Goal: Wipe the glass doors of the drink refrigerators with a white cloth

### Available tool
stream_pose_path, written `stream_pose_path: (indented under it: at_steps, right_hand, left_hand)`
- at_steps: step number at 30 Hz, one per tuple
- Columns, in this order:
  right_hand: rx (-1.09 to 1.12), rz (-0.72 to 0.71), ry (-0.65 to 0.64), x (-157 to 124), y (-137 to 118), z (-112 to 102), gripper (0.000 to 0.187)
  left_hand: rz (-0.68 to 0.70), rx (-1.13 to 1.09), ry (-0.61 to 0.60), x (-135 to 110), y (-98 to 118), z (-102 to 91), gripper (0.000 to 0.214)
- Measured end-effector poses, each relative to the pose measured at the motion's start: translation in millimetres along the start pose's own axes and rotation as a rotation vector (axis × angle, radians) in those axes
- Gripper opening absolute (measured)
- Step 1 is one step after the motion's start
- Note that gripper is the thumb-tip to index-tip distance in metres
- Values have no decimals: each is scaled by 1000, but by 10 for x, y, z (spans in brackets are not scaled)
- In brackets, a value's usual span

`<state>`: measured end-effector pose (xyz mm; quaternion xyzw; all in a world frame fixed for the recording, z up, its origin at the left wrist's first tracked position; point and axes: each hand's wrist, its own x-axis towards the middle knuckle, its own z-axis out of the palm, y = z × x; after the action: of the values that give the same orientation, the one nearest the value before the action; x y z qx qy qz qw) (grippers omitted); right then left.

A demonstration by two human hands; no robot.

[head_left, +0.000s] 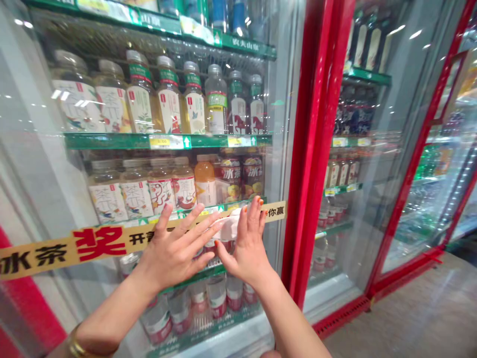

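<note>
Both my hands lie flat against the glass door (283,99) of a drinks fridge. My left hand (179,248) is open with its fingers spread, pointing right along a yellow banner sticker (55,253) with red and black characters. My right hand (248,238) is open too, fingers upright and together, pressing a white cloth or tissue (229,226) against the glass. The white thing sits between the two hands, partly hidden by my fingers. A gold bangle (76,345) is on my left wrist.
Behind the glass, green shelves (167,141) carry rows of tea and juice bottles (169,104). A red door frame (316,149) stands right of my hands. A second red-framed glass door (410,149) is swung open at the right, above a wooden floor (410,318).
</note>
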<state>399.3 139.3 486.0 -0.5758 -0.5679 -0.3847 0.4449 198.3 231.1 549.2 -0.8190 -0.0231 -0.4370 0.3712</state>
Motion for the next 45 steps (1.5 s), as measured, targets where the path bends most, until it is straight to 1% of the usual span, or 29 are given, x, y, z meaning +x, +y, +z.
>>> stream_pose_path:
  at_steps: [2,4,6,8,9,11,13,16,17,19,21,22,23,24,26,28,30,32,33,34,36,37,38,40,41,42,43,44,45]
  right_hand:
    - [26,38,69,-66,25,-54,103]
    - [24,47,188,-156,-7,-54,93]
    - [15,-55,270,-246,-82,4,88]
    - [-26,-136,252,-310,-152,95,84]
    - [-58,-134,232,-328,-168,140,83]
    - [-111,-45,221,-337,-151,199,79]
    - [-116,36,263,-309,-90,191,71]
    - [-62,118,342,-195,-14,71,50]
    - [-23,144,365,-141,-7,21,45]
    - [67,181,389,-21,-14,-69,48]
    - [137,189,384,88,-33,-137,59]
    - [175,186,361,131,-42,-167,61]
    - [231,182,324,165,-51,-198,59]
    - [311,181,279,189,-61,-231,52]
    - [511,205,192,213,-91,-310,32]
    - [704,265,140,217,-145,-400,14]
    - [843,366,121,217,-221,-491,7]
    - [915,476,122,221,-298,-581,3]
    - [922,520,131,226,-325,-625,7]
    - [921,552,139,234,-337,-667,11]
    - [951,605,129,254,-306,-742,18]
    - [996,645,108,266,-261,-770,22]
    - [1058,705,88,276,-200,-791,28]
    - [1179,851,96,285,-62,-811,43]
    - [1202,910,142,279,-3,-814,50]
    - [1180,941,221,264,37,-817,54]
    - [1115,932,314,239,53,-822,52]
    - [1016,871,398,207,42,-832,47]
    - [902,753,449,170,9,-848,39]
  left_hand:
    - [-21,9,6,19,28,-3,62]
    - [-20,17,19,25,52,-2,62]
    - [-31,22,35,20,63,-2,60]
    - [-44,49,67,4,56,-2,57]
    - [-41,77,76,-9,46,-1,55]
    - [-29,137,95,-37,20,5,51]
    - [-21,150,96,-64,-4,13,52]
    - [-27,69,90,-83,-24,19,57]
    - [-23,54,87,-82,-27,18,57]
    - [3,62,117,-77,-30,18,53]
    - [52,85,156,-79,-42,23,49]
    - [74,80,166,-86,-53,28,49]
    - [84,63,167,-96,-67,32,50]
    - [80,35,163,-108,-81,33,53]
    - [47,-58,148,-125,-93,19,60]
    - [-33,-183,157,-114,-55,-30,65]
    - [-136,-322,145,-63,55,-108,73]
    - [-261,-452,89,17,218,-193,87]
    - [-346,-515,60,59,302,-231,87]
    - [-452,-579,35,100,377,-263,79]
    - [-715,-736,6,171,471,-311,50]
    - [-843,-834,-12,200,484,-330,40]
    - [-954,-940,-35,228,475,-350,36]
    - [-1119,-1135,-79,282,416,-398,43]
    - [-1172,-1196,-83,314,382,-428,48]
    - [-1197,-1218,-78,349,353,-463,51]
    - [-1191,-1200,-78,387,335,-502,50]
    - [-1153,-1152,-85,427,331,-544,45]
    - [-1081,-1088,-93,467,341,-587,38]
